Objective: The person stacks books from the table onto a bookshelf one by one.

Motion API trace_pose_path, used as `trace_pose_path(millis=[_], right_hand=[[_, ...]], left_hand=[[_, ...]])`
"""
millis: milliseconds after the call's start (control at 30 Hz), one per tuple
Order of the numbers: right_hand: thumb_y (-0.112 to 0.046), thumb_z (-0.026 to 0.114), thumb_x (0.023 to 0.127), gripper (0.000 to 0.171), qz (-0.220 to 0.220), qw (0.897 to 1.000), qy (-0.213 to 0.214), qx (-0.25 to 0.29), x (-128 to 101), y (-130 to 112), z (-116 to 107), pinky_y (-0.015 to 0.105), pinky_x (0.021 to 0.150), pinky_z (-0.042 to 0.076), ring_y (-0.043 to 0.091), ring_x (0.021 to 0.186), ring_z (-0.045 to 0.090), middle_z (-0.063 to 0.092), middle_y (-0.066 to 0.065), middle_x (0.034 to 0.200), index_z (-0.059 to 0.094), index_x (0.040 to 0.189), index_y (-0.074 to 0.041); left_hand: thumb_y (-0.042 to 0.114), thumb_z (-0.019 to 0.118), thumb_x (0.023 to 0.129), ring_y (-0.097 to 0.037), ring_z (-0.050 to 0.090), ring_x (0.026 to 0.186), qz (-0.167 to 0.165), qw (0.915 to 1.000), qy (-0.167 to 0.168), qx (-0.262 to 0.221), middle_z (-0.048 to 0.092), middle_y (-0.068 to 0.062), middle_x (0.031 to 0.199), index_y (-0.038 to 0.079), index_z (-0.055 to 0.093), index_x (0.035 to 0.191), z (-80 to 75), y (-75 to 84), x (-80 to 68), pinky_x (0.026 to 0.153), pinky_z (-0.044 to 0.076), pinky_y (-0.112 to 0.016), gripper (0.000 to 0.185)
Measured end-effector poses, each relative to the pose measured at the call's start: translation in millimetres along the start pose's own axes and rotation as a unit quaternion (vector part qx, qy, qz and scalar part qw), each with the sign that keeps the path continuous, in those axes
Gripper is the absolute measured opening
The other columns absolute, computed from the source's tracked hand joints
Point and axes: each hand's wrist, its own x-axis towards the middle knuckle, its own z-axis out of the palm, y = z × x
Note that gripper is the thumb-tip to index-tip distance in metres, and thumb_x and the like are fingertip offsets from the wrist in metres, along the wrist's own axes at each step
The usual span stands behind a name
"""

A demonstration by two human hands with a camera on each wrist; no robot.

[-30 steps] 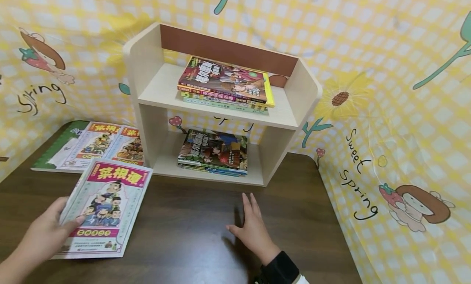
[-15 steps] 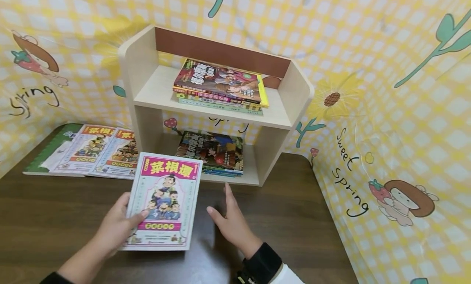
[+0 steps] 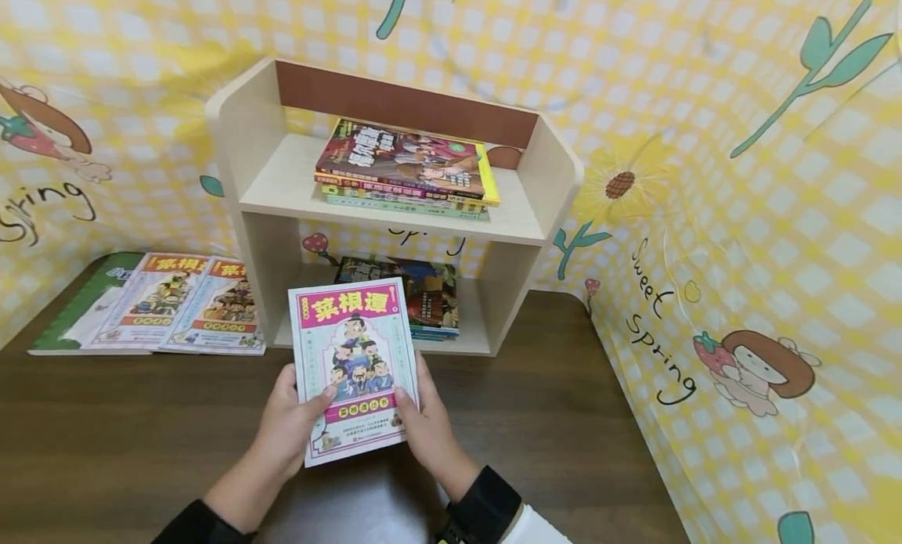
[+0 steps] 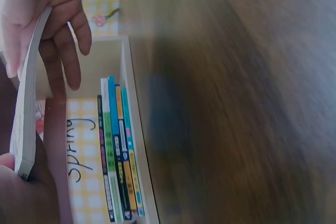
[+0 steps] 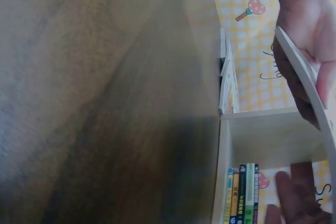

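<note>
I hold a thin comic book (image 3: 352,364) with a pink title band upright above the dark table (image 3: 578,426), in front of the small wooden shelf (image 3: 271,168). My left hand (image 3: 296,419) grips its lower left edge, thumb on the cover. Gripping the lower right edge is my right hand (image 3: 425,423). In the left wrist view the book (image 4: 25,108) shows edge-on between both hands; the right wrist view shows its edge (image 5: 310,85) too.
A stack of books (image 3: 405,168) lies flat on the upper shelf board. Another stack (image 3: 426,297) sits in the lower compartment, seen spine-on (image 4: 118,150) (image 5: 241,192). Three thin books (image 3: 151,301) lie on the table left of the shelf. Yellow checked cloth (image 3: 740,176) walls the table.
My left hand lifted the comic from the table's left and brought it to the middle. My right hand left the tabletop and took hold of the book's right edge.
</note>
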Motion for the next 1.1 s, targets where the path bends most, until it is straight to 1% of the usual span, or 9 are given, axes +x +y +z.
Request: trace_pose_path(millis=[167,333,400,467,600,733,833,1000,1100], right_hand=[[-0.014,0.044,0.103,0.053,0.017,0.998,0.057,0.036,3.4,3.7,-3.8,0.027,0.075,0.054,0.016,0.090,0.063,0.057,0.010,0.129,0.029,0.153,-0.025],[-0.013,0.049,0.101,0.052,0.050,0.995,0.080,0.039,4.4,4.2,-10.1,0.028,0.071,0.055,0.015,0.083,0.065,0.063,0.009,0.116,0.036,0.150,-0.023],[-0.013,0.050,0.101,0.051,0.061,0.994,0.081,0.040,4.8,4.1,-14.2,0.028,0.069,0.054,0.015,0.080,0.064,0.063,0.009,0.116,0.038,0.149,-0.024],[-0.014,0.051,0.100,0.050,0.067,0.994,0.079,0.037,5.1,4.0,-19.8,0.027,0.067,0.054,0.014,0.078,0.064,0.063,0.010,0.116,0.040,0.149,-0.024],[-0.014,0.052,0.100,0.049,0.077,0.994,0.063,0.031,5.3,6.0,-34.1,0.025,0.066,0.052,0.013,0.075,0.063,0.064,0.010,0.113,0.043,0.147,-0.022],[-0.013,0.051,0.100,0.048,0.089,0.994,0.039,0.048,3.8,8.7,-46.4,0.025,0.065,0.052,0.014,0.074,0.064,0.066,0.011,0.108,0.042,0.147,-0.019],[-0.011,0.049,0.101,0.049,0.093,0.994,0.018,0.062,2.3,10.2,-53.0,0.026,0.064,0.053,0.014,0.073,0.065,0.066,0.011,0.105,0.039,0.149,-0.015],[-0.012,0.049,0.101,0.050,0.104,0.992,-0.020,0.064,-0.8,11.4,-63.1,0.026,0.063,0.054,0.014,0.073,0.066,0.067,0.008,0.101,0.037,0.149,-0.012],[-0.013,0.051,0.100,0.051,0.112,0.991,-0.049,0.055,-3.3,9.8,-70.1,0.026,0.064,0.054,0.014,0.074,0.067,0.068,0.007,0.100,0.038,0.149,-0.011]], left_hand=[[0.003,0.046,0.100,-0.007,0.068,0.086,-0.013,0.9997,0.005,-0.018,0.064,-0.004,0.117,0.006,0.024,0.134,8.0,-2.2,2.4,0.080,0.056,-0.029,0.040],[0.005,0.049,0.099,-0.007,0.068,0.085,-0.020,0.9997,-0.006,-0.009,0.066,-0.003,0.111,0.003,0.025,0.135,9.3,-8.2,2.9,0.078,0.055,-0.028,0.043],[0.005,0.052,0.099,-0.011,0.068,0.086,-0.018,0.9993,-0.032,0.000,0.067,-0.007,0.111,0.002,0.025,0.137,5.6,-11.2,4.3,0.078,0.056,-0.031,0.048],[0.005,0.055,0.097,-0.015,0.069,0.088,-0.019,0.9972,-0.072,0.013,0.067,-0.010,0.111,-0.001,0.025,0.139,-1.1,-14.0,6.7,0.076,0.057,-0.034,0.052],[0.007,0.062,0.093,-0.021,0.069,0.091,-0.033,0.9840,-0.170,0.040,0.066,-0.014,0.112,-0.006,0.022,0.142,-20.0,-19.4,10.7,0.077,0.057,-0.040,0.064],[0.006,0.066,0.089,-0.017,0.067,0.090,-0.036,0.9729,-0.217,0.070,0.063,-0.008,0.107,-0.011,0.022,0.142,-33.0,-24.0,10.3,0.077,0.056,-0.039,0.070],[0.002,0.067,0.086,-0.013,0.065,0.087,-0.017,0.9739,-0.212,0.080,0.061,-0.006,0.104,-0.014,0.025,0.139,-36.0,-26.9,8.8,0.076,0.056,-0.036,0.069],[-0.002,0.069,0.083,-0.010,0.064,0.086,0.014,0.9816,-0.166,0.093,0.061,-0.007,0.102,-0.016,0.033,0.134,-38.6,-27.0,9.5,0.073,0.057,-0.032,0.064],[-0.002,0.071,0.082,-0.010,0.064,0.085,0.024,0.9832,-0.145,0.109,0.061,-0.009,0.102,-0.015,0.036,0.132,-42.3,-23.9,10.7,0.072,0.056,-0.030,0.063]])
